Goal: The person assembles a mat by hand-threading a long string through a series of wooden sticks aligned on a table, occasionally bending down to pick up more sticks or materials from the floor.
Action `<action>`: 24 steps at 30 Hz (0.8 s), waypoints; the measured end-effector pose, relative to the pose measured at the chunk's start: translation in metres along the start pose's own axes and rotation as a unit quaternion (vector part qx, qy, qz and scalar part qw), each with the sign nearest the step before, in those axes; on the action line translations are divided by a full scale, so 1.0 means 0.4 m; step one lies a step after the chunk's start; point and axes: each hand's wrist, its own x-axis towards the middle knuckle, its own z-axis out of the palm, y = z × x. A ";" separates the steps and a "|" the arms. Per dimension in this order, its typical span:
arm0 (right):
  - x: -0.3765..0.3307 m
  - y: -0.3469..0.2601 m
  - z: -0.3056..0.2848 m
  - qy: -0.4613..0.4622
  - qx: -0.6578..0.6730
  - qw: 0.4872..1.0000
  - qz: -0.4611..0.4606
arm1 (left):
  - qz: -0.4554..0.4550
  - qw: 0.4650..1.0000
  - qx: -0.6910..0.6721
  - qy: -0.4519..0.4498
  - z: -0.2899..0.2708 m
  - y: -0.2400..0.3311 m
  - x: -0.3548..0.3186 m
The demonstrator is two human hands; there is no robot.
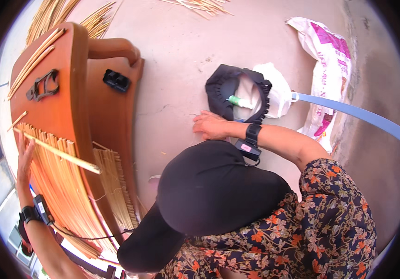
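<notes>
At the left, my left hand (24,158) is closed on the end of a thick pale stick (65,152). The stick lies slantwise across a row of thin straw-coloured stalks (53,169), near their cut ends, on a brown wooden table (80,93). My right hand (210,126) is above the floor, its fingers loosely apart, with no object visible in them. Just beyond it sits an open black cloth bag (219,88) with a gathered rim. Inside the bag, a white tube with a green end (240,102) shows against a pale lining.
Loose sticks (35,60), a black bracket-like piece (44,86) and a small black tray (116,80) lie on the table. More stalks (98,19) are heaped behind it. A white plastic bag (274,88) and a white-and-magenta sack (325,74) lie right, near a blue strap (349,109).
</notes>
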 end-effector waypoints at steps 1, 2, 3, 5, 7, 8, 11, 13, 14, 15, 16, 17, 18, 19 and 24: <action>-0.009 0.015 0.001 -0.001 -0.005 1.000 -0.008 | -0.001 1.000 -0.015 -0.003 0.011 0.025 -0.003; -0.018 0.020 -0.001 0.005 0.006 1.000 -0.002 | -0.004 1.000 -0.025 -0.006 0.024 0.045 -0.007; -0.023 0.012 -0.004 0.004 0.004 1.000 0.001 | -0.016 0.999 -0.041 -0.013 0.034 0.060 -0.017; -0.011 -0.016 -0.015 -0.021 -0.009 1.000 0.002 | -0.006 0.999 -0.037 -0.007 0.011 0.057 -0.050; -0.016 -0.030 -0.016 -0.010 -0.005 1.000 0.001 | -0.017 0.998 -0.053 -0.003 0.009 0.069 -0.060; -0.015 -0.033 -0.016 -0.001 0.000 1.000 0.007 | -0.017 0.999 -0.041 -0.004 0.010 0.081 -0.064; -0.016 -0.041 -0.009 -0.002 0.011 1.000 0.009 | -0.028 0.999 -0.019 -0.010 -0.001 0.103 -0.068; -0.009 -0.039 0.000 0.008 0.027 1.000 0.010 | -0.018 0.999 -0.019 -0.020 -0.001 0.114 -0.062; -0.008 -0.031 0.002 0.017 0.039 0.999 0.010 | -0.016 0.999 -0.016 -0.024 0.005 0.120 -0.057; -0.013 -0.021 0.003 0.018 0.044 0.999 0.014 | -0.025 0.999 -0.025 -0.021 0.014 0.125 -0.053; -0.018 -0.012 -0.001 0.027 0.034 0.999 0.005 | -0.036 0.999 -0.031 -0.016 0.020 0.133 -0.053; -0.014 -0.007 -0.002 0.037 0.022 0.999 -0.010 | -0.037 0.999 -0.025 -0.016 0.007 0.104 -0.056; -0.011 -0.002 -0.001 0.039 0.028 0.999 -0.014 | -0.028 0.999 -0.020 -0.012 -0.005 0.066 -0.054; -0.017 0.008 0.004 0.065 0.022 0.997 -0.034 | -0.015 1.000 -0.017 -0.013 -0.003 0.062 -0.049; -0.032 0.031 0.014 0.113 0.014 0.991 -0.073 | -0.029 0.999 -0.013 -0.025 -0.002 0.071 -0.053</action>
